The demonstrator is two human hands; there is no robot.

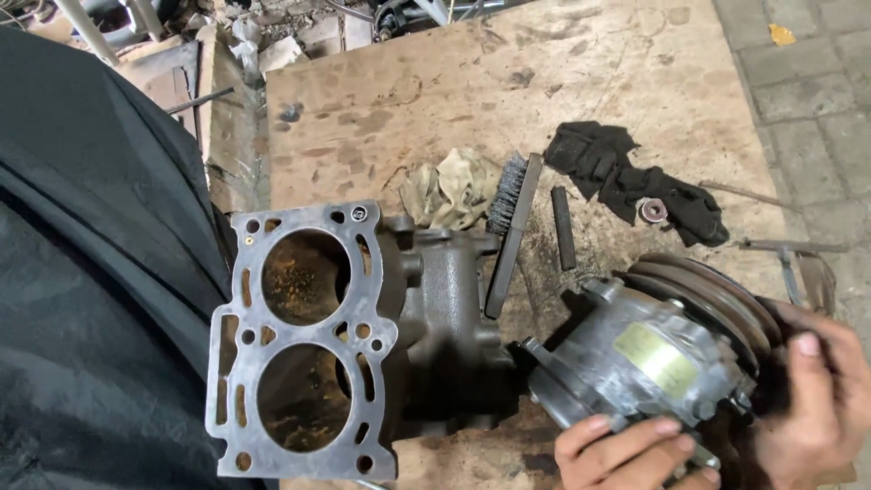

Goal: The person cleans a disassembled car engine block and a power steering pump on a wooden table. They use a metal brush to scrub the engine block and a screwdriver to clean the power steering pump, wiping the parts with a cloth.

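— Where do the hands stand now?

— Both are on the compressor (pixel 649 363), at the lower right of the worktop (pixel 581 73). The left hand (pixel 626 451) is under its grey body, fingers curled up around the lower edge. The right hand (pixel 817 399) is closed around the pulley (pixel 717 295) end, fingers lying over the dark rim.

— Is it lifted?

— I cannot tell; it may lie on the board or be a little tilted up in the hands. Its narrow end touches, or almost touches, the cylinder block (pixel 445 336).

— And how far is the work, in your opinion?

— I judge it is in an early or middle stage. The block lies on its side with a gasket (pixel 304 340) on its face, and the two bores look rusty (orange dust inside). The wire brush (pixel 513 227) leans on the block, not in a hand, with a dark bar (pixel 563 228) beside it. A beige rag (pixel 454 191) and a black cloth (pixel 635 177) lie behind, the latter with a small round part (pixel 652 210) on it.

— So nothing looks finished?

— Nothing shows as cleaned or joined; the compressor is only being held.
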